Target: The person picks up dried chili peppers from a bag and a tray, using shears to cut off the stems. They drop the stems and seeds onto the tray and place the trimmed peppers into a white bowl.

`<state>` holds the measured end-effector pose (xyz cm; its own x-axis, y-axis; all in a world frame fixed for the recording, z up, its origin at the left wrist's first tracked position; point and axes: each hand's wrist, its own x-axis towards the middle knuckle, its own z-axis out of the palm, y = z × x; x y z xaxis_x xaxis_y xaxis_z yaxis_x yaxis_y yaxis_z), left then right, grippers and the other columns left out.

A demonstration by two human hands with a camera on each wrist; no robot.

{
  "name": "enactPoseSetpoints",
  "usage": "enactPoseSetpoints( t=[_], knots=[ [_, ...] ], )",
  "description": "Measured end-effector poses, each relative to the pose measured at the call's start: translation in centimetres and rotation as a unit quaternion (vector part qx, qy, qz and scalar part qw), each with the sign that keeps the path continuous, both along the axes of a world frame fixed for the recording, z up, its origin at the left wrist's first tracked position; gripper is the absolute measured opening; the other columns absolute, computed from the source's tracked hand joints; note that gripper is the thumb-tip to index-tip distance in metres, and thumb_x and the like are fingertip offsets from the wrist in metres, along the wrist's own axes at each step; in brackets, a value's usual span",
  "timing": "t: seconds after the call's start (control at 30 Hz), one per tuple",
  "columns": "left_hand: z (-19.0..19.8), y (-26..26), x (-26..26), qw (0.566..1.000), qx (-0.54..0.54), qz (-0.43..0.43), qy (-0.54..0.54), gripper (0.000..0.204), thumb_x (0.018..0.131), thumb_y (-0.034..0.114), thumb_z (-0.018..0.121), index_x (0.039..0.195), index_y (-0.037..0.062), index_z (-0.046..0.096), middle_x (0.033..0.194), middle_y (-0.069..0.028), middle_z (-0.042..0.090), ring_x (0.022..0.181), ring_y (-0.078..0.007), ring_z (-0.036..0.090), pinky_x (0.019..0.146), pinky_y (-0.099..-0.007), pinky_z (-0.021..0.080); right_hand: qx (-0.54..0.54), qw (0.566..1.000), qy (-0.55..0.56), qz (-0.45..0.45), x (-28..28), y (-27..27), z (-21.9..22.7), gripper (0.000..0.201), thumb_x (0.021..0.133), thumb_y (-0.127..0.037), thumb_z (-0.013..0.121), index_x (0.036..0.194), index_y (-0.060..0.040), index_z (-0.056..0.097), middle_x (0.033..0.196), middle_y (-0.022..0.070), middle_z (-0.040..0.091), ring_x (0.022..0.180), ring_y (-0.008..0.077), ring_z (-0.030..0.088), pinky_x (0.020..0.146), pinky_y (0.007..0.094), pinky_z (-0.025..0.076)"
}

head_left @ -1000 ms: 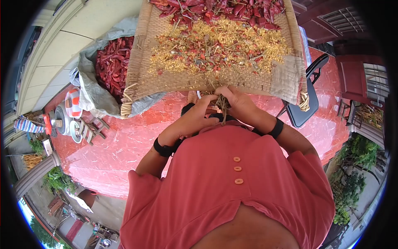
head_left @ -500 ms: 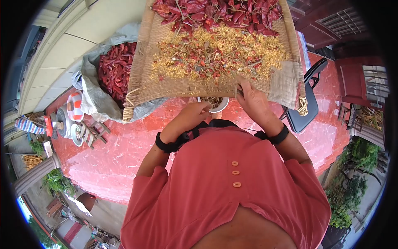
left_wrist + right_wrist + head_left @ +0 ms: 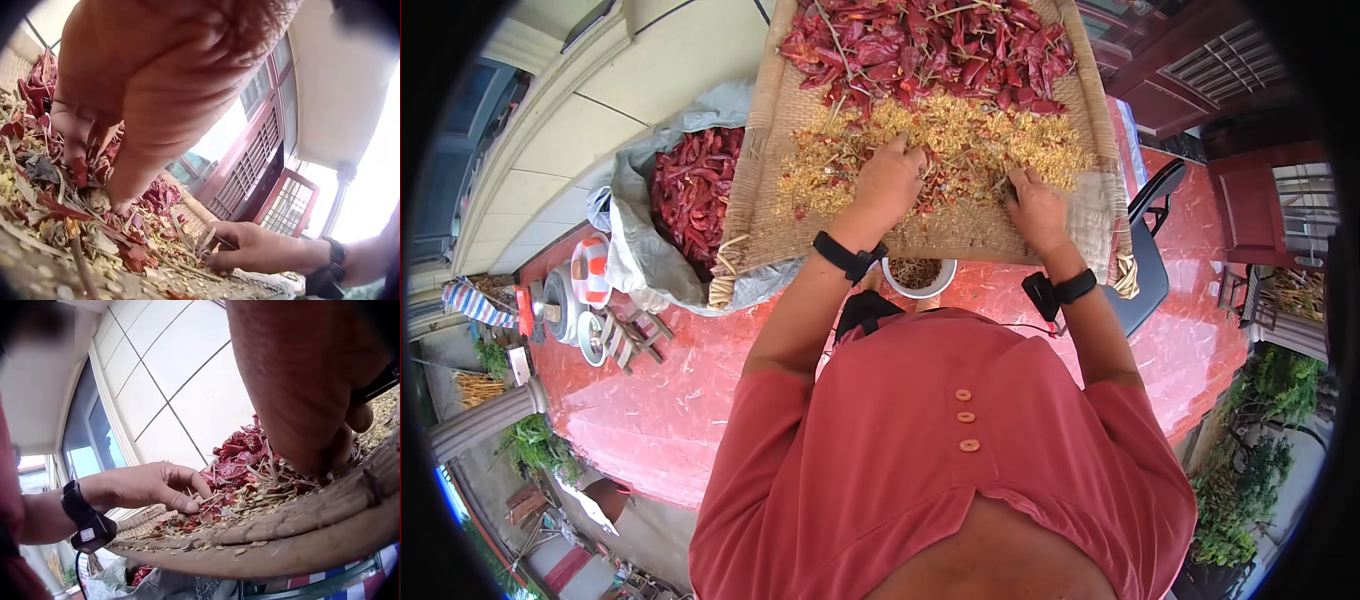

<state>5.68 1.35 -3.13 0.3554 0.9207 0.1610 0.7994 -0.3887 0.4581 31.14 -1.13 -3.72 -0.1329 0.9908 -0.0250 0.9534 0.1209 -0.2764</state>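
Observation:
A woven mat tray [image 3: 960,238] bears dried red chilies [image 3: 910,50], a spread of yellow seeds [image 3: 1050,140] and, among them, dry stems and red chili scraps [image 3: 134,256]. Reaching into the middle of this litter, my left hand [image 3: 888,185] has its fingertips and thumb curled around stems and red flakes, as the left wrist view shows. My right hand [image 3: 1037,208] is low at the right part of the seeds. Its thumb and forefinger pinch dry stems [image 3: 206,240]. Under the tray's near edge, a white bowl [image 3: 918,294] contains brown stems.
Left of the tray stands a grey sack [image 3: 625,215] full of red chilies [image 3: 695,190]. A black folding chair [image 3: 1145,290] is at the right. Small stools [image 3: 628,340] and basins [image 3: 590,338] stand on the red floor [image 3: 650,425] at the left.
Both hands were together at the near edge with a bundle of stems, then came apart. They have since moved forward onto the seeds, and the bowl below shows more fully.

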Motion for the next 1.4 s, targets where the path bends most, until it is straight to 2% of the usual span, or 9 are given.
enactPoseSetpoints(
  t=[0.13,0.3,0.5,0.73,0.87,1.07,1.2,1.3,1.4],
  knots=[
    [-0.3,-1.7,0.8,0.996,-0.001,-0.066,-0.063,0.016,0.076,0.002,0.063,0.092,0.0050,0.059,0.093,-0.0165,0.054,0.095,-0.0371,0.057,0.076,-0.0475,0.049,0.003,0.994,0.101,0.045,-2.0,-1.7,0.0,0.023,0.084,-0.015,0.063,0.104,-0.0085,0.055,0.101,0.0156,0.059,0.089,0.0387,0.062,0.075,0.0470,0.052],
    [1.3,-4.2,-0.9,0.990,-0.049,-0.064,-0.115,0.031,0.079,0.004,0.063,0.109,0.0096,0.059,0.104,-0.0159,0.052,0.096,-0.0365,0.056,0.082,-0.0429,0.048,-0.002,0.965,0.242,0.104,-5.4,-2.5,1.5,0.024,0.080,-0.009,0.067,0.102,-0.0038,0.057,0.088,0.0174,0.057,0.086,0.0383,0.061,0.076,0.0441,0.049],
    [3.0,-6.1,-4.0,0.979,-0.175,0.106,0.000,0.060,0.076,0.014,0.073,0.130,0.0085,0.047,0.121,-0.0203,0.047,0.110,-0.0384,0.053,0.090,-0.0431,0.047,-0.111,0.986,0.128,0.001,-3.5,-2.4,4.1,0.065,0.070,-0.014,0.076,0.129,-0.0089,0.049,0.118,0.0177,0.052,0.106,0.0365,0.057,0.092,0.0405,0.048],
    [-0.2,-5.0,-1.9,0.975,-0.183,0.024,-0.121,0.050,0.077,0.009,0.070,0.122,0.0028,0.048,0.115,-0.0210,0.049,0.107,-0.0400,0.054,0.090,-0.0443,0.047,-0.142,0.955,0.242,0.097,-7.5,-0.6,2.8,0.078,0.066,-0.018,0.080,0.136,-0.0127,0.045,0.123,0.0171,0.049,0.111,0.0341,0.054,0.097,0.0401,0.046],
    [-0.3,-4.0,-1.6,0.961,-0.191,0.010,-0.200,0.041,0.080,0.001,0.062,0.119,0.0018,0.049,0.111,-0.0198,0.055,0.106,-0.0356,0.058,0.088,-0.0426,0.049,-0.136,0.973,0.156,0.100,-10.1,0.2,4.3,0.071,0.068,-0.024,0.078,0.132,-0.0225,0.046,0.123,0.0184,0.045,0.103,0.0370,0.059,0.087,0.0425,0.050],
    [-2.4,-3.8,-2.3,0.949,-0.114,0.012,-0.295,0.035,0.084,-0.003,0.055,0.118,0.0020,0.050,0.104,-0.0161,0.063,0.094,-0.0290,0.065,0.077,-0.0375,0.052,-0.099,0.974,0.169,0.111,-10.1,1.1,1.5,0.042,0.076,-0.015,0.071,0.116,-0.0169,0.058,0.113,0.0113,0.054,0.096,0.0319,0.062,0.082,0.0380,0.051],
    [-0.3,-4.3,-4.4,0.948,-0.087,0.062,-0.300,0.033,0.083,-0.001,0.055,0.115,0.0023,0.050,0.098,-0.0169,0.064,0.089,-0.0340,0.064,0.075,-0.0416,0.051,-0.044,0.948,0.305,0.080,-8.7,1.4,1.1,0.022,0.085,0.000,0.062,0.103,-0.0108,0.062,0.097,0.0084,0.059,0.083,0.0222,0.060,0.075,0.0328,0.052],
    [0.4,-4.6,-6.2,0.970,-0.128,0.042,-0.203,0.033,0.082,0.002,0.058,0.115,0.0040,0.052,0.098,-0.0176,0.062,0.087,-0.0372,0.063,0.075,-0.0446,0.051,-0.126,0.842,0.523,-0.035,-7.9,0.7,2.5,0.017,0.090,0.000,0.060,0.104,-0.0086,0.061,0.100,0.0030,0.058,0.078,0.0126,0.059,0.068,0.0270,0.052],
    [1.0,-5.5,-5.8,0.980,-0.151,0.031,-0.124,0.032,0.083,0.009,0.062,0.114,0.0062,0.055,0.096,-0.0147,0.061,0.084,-0.0338,0.062,0.074,-0.0418,0.050,-0.119,0.845,0.521,-0.012,-6.7,-0.5,3.5,0.015,0.092,0.001,0.059,0.104,-0.0072,0.060,0.101,0.0006,0.057,0.077,0.0068,0.057,0.064,0.0225,0.050]
  ],
)
